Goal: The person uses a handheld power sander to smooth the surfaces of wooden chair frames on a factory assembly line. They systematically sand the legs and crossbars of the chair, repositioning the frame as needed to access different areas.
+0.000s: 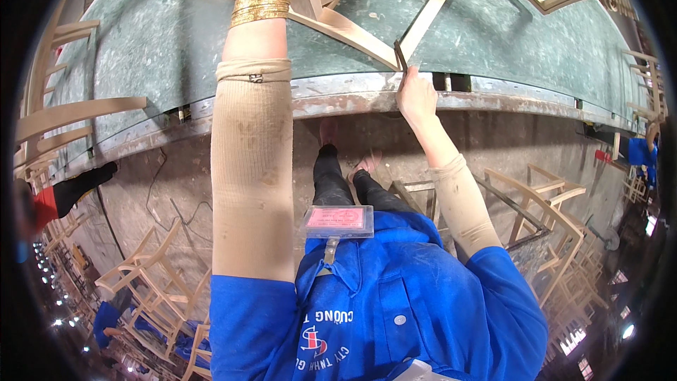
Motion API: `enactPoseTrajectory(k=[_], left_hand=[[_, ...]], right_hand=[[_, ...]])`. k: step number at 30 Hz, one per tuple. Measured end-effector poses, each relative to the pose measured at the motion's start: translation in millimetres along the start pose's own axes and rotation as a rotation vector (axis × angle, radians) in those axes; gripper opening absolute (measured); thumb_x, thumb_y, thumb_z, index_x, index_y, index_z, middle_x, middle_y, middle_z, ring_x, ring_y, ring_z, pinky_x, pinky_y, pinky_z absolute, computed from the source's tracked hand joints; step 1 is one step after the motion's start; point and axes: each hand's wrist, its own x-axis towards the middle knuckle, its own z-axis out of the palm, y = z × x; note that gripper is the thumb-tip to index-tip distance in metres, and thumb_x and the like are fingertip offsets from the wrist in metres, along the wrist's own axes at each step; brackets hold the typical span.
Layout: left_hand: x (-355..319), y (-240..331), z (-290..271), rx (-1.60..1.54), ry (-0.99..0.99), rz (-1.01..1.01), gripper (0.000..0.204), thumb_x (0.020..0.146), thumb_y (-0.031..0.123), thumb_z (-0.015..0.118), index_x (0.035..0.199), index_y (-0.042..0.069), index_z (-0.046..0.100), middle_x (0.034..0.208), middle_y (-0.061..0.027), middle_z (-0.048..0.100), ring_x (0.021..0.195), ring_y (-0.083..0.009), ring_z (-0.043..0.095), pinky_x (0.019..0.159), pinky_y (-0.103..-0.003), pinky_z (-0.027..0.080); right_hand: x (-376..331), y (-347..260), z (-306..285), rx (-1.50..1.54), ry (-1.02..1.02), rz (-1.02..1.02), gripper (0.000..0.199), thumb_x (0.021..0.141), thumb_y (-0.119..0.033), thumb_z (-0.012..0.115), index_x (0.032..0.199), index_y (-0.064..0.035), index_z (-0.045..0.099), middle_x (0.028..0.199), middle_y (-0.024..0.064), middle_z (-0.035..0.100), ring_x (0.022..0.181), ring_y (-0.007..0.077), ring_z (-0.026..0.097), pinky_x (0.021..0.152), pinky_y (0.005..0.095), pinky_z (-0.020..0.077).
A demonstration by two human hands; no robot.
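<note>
My shirt (437, 268) is bright blue with a red-and-white chest emblem (314, 341), my arm covers (252, 176) beige with brownish smudges, my bangles (261, 7) gold. The desk (522, 49) is mottled green, the wooden frame (352, 35) pale tan, the slim tool (400, 55) dark.

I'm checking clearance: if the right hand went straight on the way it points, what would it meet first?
Beyond the dark strip it grips, the right hand would probably meet the wooden frame's near corner; depth is uncertain.

Blue shirt (423, 296), white/red chest print (314, 339); stained beige oversleeves (252, 162); left-wrist gold bangles (260, 7); pink card (337, 219) in clear badge holder (338, 234); black legwear (331, 185).
</note>
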Motion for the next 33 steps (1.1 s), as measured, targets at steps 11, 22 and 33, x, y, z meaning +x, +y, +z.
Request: enactPoseTrajectory(k=[11,22,33], left_hand=[[2,-8,6,-0.103,0.015,0.048,0.044,0.085,0.009,0.068,0.119,0.001,0.04,0.103,-0.0121,0.051,0.088,-0.0185,0.053,0.074,-0.031,0.049],[-1,-3,3,-0.078,0.0,0.035,0.044,0.084,0.012,0.07,0.116,0.002,0.041,0.099,-0.0122,0.052,0.084,-0.0197,0.053,0.074,-0.032,0.048],[0,-4,4,-0.034,0.011,0.092,0.043,0.084,0.016,0.071,0.113,0.003,0.042,0.098,-0.012,0.052,0.084,-0.0208,0.052,0.076,-0.033,0.046]], right_hand=[[6,2,7,-0.017,0.029,0.012,0.013,0.085,-0.007,0.045,0.092,0.0017,0.051,0.071,0.0256,0.064,0.073,0.0428,0.066,0.066,0.053,0.0511],[4,5,11,-0.053,0.04,-0.018,0.012,0.086,-0.009,0.046,0.092,0.0008,0.05,0.069,0.0242,0.064,0.071,0.0416,0.066,0.064,0.052,0.0516],[1,7,12,-0.013,0.06,-0.031,0.011,0.084,-0.007,0.047,0.093,0.0001,0.048,0.069,0.0239,0.064,0.07,0.0423,0.065,0.064,0.0536,0.0504]])
